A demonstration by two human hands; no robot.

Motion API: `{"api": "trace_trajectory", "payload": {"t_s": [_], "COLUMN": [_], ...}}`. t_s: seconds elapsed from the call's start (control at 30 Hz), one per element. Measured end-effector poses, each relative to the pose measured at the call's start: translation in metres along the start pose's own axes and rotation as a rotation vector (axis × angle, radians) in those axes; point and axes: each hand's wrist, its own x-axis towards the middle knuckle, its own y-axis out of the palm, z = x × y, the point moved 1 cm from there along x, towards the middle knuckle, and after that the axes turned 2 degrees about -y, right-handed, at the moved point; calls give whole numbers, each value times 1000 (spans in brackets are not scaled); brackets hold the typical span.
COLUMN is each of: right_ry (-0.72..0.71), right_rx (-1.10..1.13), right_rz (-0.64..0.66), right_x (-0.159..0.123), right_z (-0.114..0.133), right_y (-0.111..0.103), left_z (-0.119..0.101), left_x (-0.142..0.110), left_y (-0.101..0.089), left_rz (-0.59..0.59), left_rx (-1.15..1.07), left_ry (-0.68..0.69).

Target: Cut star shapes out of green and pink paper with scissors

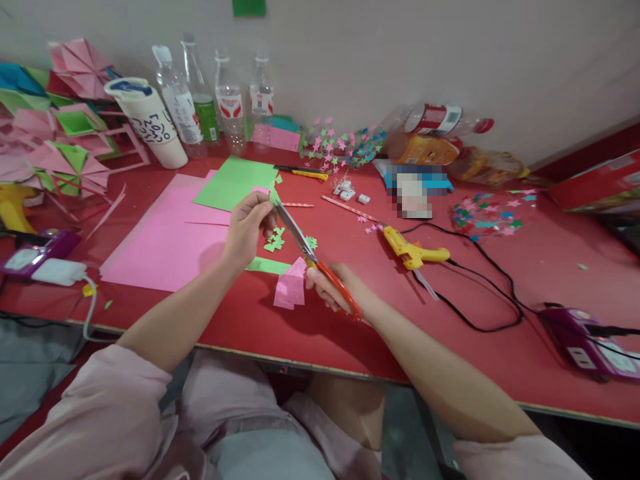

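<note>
My right hand (333,287) grips the orange handles of a pair of scissors (305,250), whose blades point up and left. My left hand (247,223) pinches a small piece of green paper (274,197) at the blade tips. Below the blades, green offcuts (275,240) and a green strip (267,266) lie on the red table (300,333). Small pink paper squares (291,288) lie next to my right hand. Large pink sheets (170,240) and a green sheet (235,183) lie to the left.
A yellow glue gun (415,252) with a black cord lies right of my hands. Plastic bottles (200,100), a white cup (150,123) and folded paper flowers (60,127) stand at the back left. Paper stars (345,147) are heaped at the back. Purple power strips (590,340) sit at both sides.
</note>
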Motion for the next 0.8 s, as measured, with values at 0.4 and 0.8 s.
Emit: {"api": "trace_trajectory", "payload": {"t_s": [0.4, 0.8], "right_ry": [6, 21], "right_rx": [40, 101], "right_rz": [46, -14], "right_x": [0, -1], "right_z": [1, -1], "right_y": [0, 2], "left_z": [0, -1], "left_x": [-1, 1], "left_y": [0, -2], "left_rz": [20, 0], "left_rx": [-14, -15], "left_ry": [-9, -10]}}
